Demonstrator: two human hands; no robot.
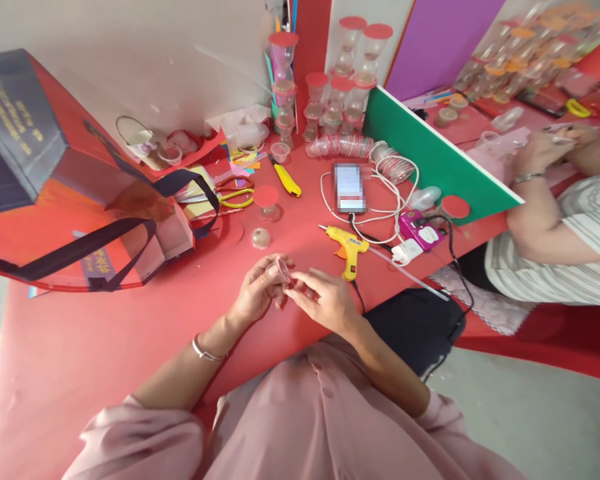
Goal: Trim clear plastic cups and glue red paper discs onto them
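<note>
Left hand (258, 288) grips a clear plastic cup (280, 270); right hand's fingers (300, 281) pinch its rim, above the surface's front edge.

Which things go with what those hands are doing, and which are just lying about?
Probably part of it:
- small plastic cup, between left hand and right hand
- nested cups
- yellow glue gun

Probably just lying about:
- smartphone
- white cable
- carrier bag

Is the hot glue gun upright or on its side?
On its side: the yellow hot glue gun has both body and handle lying along the red tabletop.
</note>
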